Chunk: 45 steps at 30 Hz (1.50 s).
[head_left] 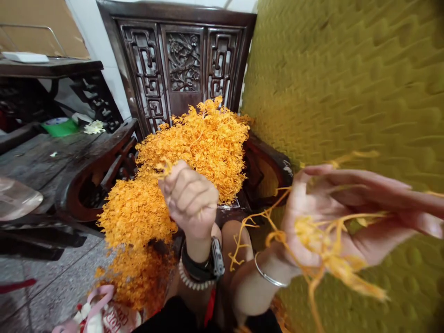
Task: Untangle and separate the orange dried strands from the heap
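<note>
My left hand is closed in a fist in the middle, with a dark watch and a beaded bracelet on the wrist. A small bit of orange branching strand sticks out at its fingertips. To the right, my right hand, with a silver bangle on its wrist, is held palm up with the fingers stretched out. Loose orange strands lie across the palm and trail down past the wrist, partly blurred. Behind my left hand rises a large pile of the same orange strands, heaped on a dark carved wooden chair.
More orange strands spill toward the tiled floor. A textured yellow-green surface fills the right side. On the left, a dark wooden surface bears a green item and a clear container. A bag with pink handles sits below.
</note>
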Motion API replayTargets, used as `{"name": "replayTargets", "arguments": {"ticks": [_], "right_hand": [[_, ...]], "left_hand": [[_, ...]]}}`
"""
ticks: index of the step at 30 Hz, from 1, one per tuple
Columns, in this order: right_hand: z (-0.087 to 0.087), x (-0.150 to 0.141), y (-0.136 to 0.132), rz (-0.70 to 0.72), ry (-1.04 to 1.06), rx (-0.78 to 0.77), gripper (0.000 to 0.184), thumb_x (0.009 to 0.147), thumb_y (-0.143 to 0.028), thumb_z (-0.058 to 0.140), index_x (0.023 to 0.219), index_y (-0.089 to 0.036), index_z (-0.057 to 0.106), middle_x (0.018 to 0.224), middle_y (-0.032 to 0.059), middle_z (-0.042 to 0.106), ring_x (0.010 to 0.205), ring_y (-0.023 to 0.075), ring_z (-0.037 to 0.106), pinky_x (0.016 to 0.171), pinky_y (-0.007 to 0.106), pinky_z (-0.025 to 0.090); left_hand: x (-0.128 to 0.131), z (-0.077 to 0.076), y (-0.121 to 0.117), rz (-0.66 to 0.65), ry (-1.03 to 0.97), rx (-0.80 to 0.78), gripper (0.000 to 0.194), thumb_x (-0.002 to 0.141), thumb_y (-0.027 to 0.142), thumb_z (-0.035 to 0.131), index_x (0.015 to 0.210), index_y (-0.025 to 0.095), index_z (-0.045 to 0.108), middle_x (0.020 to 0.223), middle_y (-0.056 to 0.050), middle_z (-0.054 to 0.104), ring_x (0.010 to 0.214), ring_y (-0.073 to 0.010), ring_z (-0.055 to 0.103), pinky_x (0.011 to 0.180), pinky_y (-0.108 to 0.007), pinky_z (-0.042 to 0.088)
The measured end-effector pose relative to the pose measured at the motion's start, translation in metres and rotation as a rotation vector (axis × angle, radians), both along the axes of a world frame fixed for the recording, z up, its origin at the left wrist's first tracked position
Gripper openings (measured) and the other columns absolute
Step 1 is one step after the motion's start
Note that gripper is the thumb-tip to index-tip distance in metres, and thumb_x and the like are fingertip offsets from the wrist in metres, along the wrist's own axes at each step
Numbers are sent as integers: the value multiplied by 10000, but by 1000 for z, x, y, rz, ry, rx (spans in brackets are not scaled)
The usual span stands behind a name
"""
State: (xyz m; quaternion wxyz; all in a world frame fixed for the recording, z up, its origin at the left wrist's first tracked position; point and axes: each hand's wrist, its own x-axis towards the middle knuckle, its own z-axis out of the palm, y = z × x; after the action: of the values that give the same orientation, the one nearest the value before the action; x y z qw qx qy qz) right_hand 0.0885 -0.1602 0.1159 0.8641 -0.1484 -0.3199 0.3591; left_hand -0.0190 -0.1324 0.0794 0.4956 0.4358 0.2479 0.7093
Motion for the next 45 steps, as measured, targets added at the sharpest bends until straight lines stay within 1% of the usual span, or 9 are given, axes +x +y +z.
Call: {"name": "replayTargets", "arguments": {"ticks": [2,4,7,12,22,31,36,40,45], "right_hand": [[2,5,1,-14,23,-18,384,929,-296,378,675,-399,647,829,-176,715,1155,80,568,985,244,468],[-1,5,5,30,-8,-48,388,943,-339,332,702,-369,634,802,-149,700,969,86,648,902,238,500],[-6,0,10,81,-42,-45,430,965,-325,262,738,-324,628,743,-118,658,743,61,630,776,213,507],[-10,0,14,54,-29,-70,340,939,-335,361,772,-318,657,768,-82,671,778,85,629,769,249,500],[-14,3,16,128,-25,-68,224,885,-387,484,845,-305,688,870,-65,703,848,91,640,832,265,492],[-15,0,12,69,-117,-93,222,885,-386,473,865,-305,679,891,-30,676,873,108,623,834,297,506],[-16,-1,14,102,-179,-84,204,882,-371,479,885,-285,664,778,-22,601,734,92,568,725,251,492],[-21,0,17,62,-415,-137,150,854,-345,540,772,-236,603,606,-42,383,525,82,361,510,224,356],[-30,8,20,136,-631,-212,234,819,-385,598,692,-201,530,652,-29,428,587,79,390,518,220,337]], "left_hand": [[0,-3,-1,106,-130,53,552,809,724,262,579,234,372,342,92,13,297,-54,-30,280,-254,59],[-1,-1,-3,74,-189,122,541,809,666,370,517,218,288,325,101,-43,286,-42,-71,267,-251,24],[-1,6,-4,-141,-233,212,458,827,537,459,510,219,370,281,98,67,240,-37,5,243,-214,77],[2,10,2,-323,-204,176,242,842,407,501,838,218,652,298,94,217,255,-51,149,274,-181,180],[8,4,3,-622,-128,124,371,886,310,468,1228,196,557,428,36,531,291,-36,313,301,-154,149],[6,1,10,-598,-169,140,204,827,278,489,911,149,622,456,28,500,309,-30,336,306,-143,221],[0,4,9,-500,-42,78,275,819,321,520,1020,155,608,476,17,510,346,-52,355,312,-168,233],[-3,4,3,-436,63,122,489,834,305,553,1303,261,421,543,33,554,369,-50,365,350,-164,288],[-4,0,-1,-412,332,221,603,818,203,576,1363,283,330,633,28,540,515,-96,488,493,-220,436]]}}
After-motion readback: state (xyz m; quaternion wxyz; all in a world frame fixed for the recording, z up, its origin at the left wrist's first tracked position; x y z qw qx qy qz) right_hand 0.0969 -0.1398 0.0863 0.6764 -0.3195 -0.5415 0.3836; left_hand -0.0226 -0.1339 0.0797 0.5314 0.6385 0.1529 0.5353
